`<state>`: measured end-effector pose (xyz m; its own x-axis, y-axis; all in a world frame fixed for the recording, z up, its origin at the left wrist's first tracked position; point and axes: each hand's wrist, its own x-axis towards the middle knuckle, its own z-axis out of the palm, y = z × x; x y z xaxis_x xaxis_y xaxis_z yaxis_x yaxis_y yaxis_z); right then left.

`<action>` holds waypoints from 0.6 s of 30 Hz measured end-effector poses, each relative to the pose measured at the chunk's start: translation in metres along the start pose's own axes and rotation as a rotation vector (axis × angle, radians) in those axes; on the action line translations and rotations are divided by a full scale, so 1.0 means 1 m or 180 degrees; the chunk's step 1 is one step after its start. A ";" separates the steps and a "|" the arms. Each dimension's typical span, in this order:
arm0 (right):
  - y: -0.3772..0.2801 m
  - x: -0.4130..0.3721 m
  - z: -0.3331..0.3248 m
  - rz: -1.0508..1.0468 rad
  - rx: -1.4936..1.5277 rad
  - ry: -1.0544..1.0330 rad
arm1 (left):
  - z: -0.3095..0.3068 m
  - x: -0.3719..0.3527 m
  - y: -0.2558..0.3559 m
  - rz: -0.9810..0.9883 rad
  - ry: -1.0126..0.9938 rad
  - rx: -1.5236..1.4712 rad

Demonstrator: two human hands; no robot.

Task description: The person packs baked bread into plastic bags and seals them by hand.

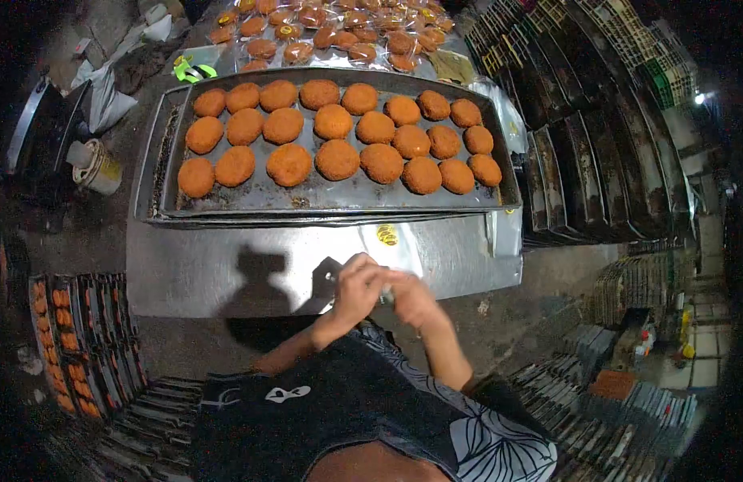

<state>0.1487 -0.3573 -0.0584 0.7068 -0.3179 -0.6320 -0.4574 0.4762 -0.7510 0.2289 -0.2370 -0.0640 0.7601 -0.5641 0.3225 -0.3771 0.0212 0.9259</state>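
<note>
My left hand (355, 287) and my right hand (415, 301) are pressed together just above the front edge of the steel table (202, 273). Both pinch the near end of a clear plastic bag (391, 245) with a yellow sticker, which lies flat on the table towards the tray. Beyond it a dark baking tray (331, 197) holds several round orange-brown buns (337, 159) in three rows. At the table's far end lie several buns in clear bags (331, 36).
Stacks of empty dark trays (596, 161) stand on edge to the right. Crates with more buns (66, 337) sit on the floor at the left. A small bucket (98, 167) stands left of the table. More trays lie low at the right (620, 402).
</note>
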 end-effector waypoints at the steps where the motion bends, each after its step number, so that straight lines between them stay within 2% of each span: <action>1: -0.010 0.014 -0.005 0.0651 0.1556 -0.0326 | -0.004 0.001 0.007 0.0899 0.0188 0.0152; 2: -0.028 0.028 -0.004 -0.0058 0.1094 -0.0765 | -0.007 0.004 0.019 0.1407 0.0083 0.0376; 3: -0.044 0.037 0.000 -0.0764 0.0607 -0.1181 | -0.012 0.006 0.027 0.1517 0.0110 0.0493; 5: -0.077 0.011 0.072 -0.2270 -0.0163 -0.0278 | -0.023 0.012 0.030 0.1619 0.0400 0.0561; 6: -0.081 0.007 0.078 -0.2034 0.0063 -0.1142 | -0.028 0.011 0.027 0.1412 0.0757 0.0481; 7: -0.077 0.003 0.087 -0.2377 -0.0307 -0.1004 | -0.035 0.008 0.018 0.1200 0.1111 0.0407; 8: -0.073 -0.005 0.095 -0.3323 -0.1240 -0.0217 | -0.050 0.006 0.011 0.0426 0.1249 0.1481; 9: -0.063 -0.015 0.104 -0.4185 -0.2167 0.0658 | -0.058 0.006 0.008 -0.0311 0.1694 0.0096; 10: -0.044 -0.017 0.103 -0.3254 -0.2007 0.0516 | -0.071 0.003 -0.002 -0.0117 0.1507 0.0035; 11: -0.038 -0.017 0.104 -0.2602 -0.2081 -0.0095 | -0.083 0.000 -0.006 0.0053 0.1319 -0.0036; 13: -0.032 -0.024 0.116 -0.1625 -0.1777 -0.0505 | -0.088 -0.004 0.003 -0.0074 0.0699 0.0182; 15: -0.035 -0.017 0.114 -0.0817 -0.1188 -0.0735 | -0.100 -0.006 0.007 -0.0088 0.0590 0.0189; 17: -0.038 -0.008 0.109 -0.0020 0.0278 -0.1416 | -0.094 -0.011 0.008 0.0629 0.0553 0.0115; 18: -0.036 -0.001 0.119 0.0338 0.1384 -0.0674 | -0.092 -0.015 0.012 0.0598 0.0258 0.0505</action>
<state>0.2285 -0.2768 -0.0086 0.7832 -0.0969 -0.6142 -0.2972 0.8092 -0.5068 0.2622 -0.1524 -0.0399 0.7065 -0.4943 0.5065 -0.5890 -0.0139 0.8080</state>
